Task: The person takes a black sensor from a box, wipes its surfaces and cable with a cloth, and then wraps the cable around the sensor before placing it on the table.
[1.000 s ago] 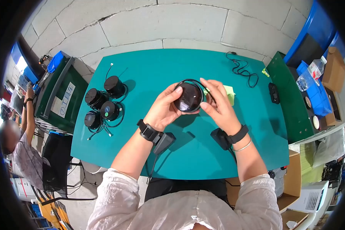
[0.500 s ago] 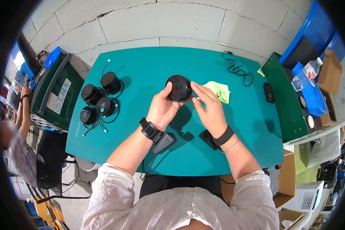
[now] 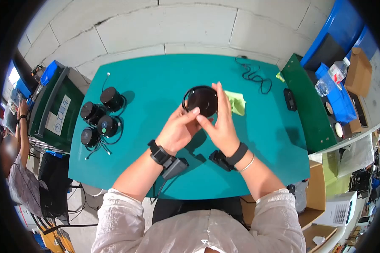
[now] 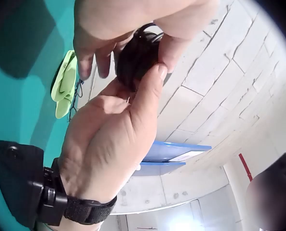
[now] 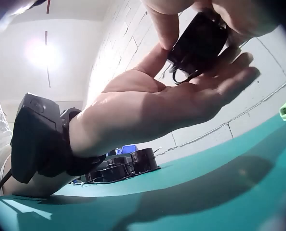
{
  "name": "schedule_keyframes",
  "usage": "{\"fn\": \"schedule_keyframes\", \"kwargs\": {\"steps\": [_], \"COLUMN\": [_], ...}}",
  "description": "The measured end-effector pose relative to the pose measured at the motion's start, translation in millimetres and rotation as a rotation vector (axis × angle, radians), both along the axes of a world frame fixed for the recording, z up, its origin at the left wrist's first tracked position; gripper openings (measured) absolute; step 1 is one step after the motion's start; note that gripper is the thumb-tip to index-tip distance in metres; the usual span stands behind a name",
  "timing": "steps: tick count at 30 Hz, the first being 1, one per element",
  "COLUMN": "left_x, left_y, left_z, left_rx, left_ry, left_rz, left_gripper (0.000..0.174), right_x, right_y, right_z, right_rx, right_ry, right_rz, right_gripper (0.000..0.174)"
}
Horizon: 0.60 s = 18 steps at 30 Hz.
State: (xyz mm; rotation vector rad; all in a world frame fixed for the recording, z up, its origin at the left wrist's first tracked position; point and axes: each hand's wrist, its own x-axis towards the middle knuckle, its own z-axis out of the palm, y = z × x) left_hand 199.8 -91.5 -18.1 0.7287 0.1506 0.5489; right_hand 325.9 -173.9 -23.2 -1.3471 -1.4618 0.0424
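Observation:
A glossy black round device with a cable [image 3: 203, 100] is held above the table in front of me. My left hand [image 3: 177, 128] grips its lower left, the thumb lying against its edge. Along its right side my right hand [image 3: 220, 122] rests with long, straight fingers, and its thumb touches the lower edge. A thin black cable loop runs round the device's rim. In the right wrist view, a cable loop [image 5: 183, 78] hangs from the device near the right palm. Part of the device is hidden behind the fingers in both wrist views.
Several similar black devices [image 3: 108, 125] with cables stand at the left of the green table [image 3: 164, 76]. A light green cloth [image 3: 236, 102] lies behind the right hand. Farther right are a black cable [image 3: 257, 78] and a small black object [image 3: 289, 99]. Another person [image 3: 23, 177] sits at far left.
The device has been turned and tilted in the hands. The right hand's fingers, bent at first, have straightened, and its thumb has come down to the lower edge. The whole head view has shifted slightly.

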Motion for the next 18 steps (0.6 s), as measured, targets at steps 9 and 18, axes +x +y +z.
{"fn": "schedule_keyframes", "kwargs": {"steps": [9, 18], "left_x": [-14, -35], "left_y": [22, 39], "left_z": [-9, 13], "left_rx": [0.359, 0.438], "left_ry": [0.313, 0.456], "left_rz": [0.136, 0.047], "left_gripper": [0.062, 0.049], "right_x": [12, 12], "right_y": [2, 10], "right_z": [-10, -16], "right_rx": [-0.194, -0.284], "right_ry": [0.007, 0.339], "right_rz": [0.124, 0.424], "right_gripper": [0.083, 0.076]}}
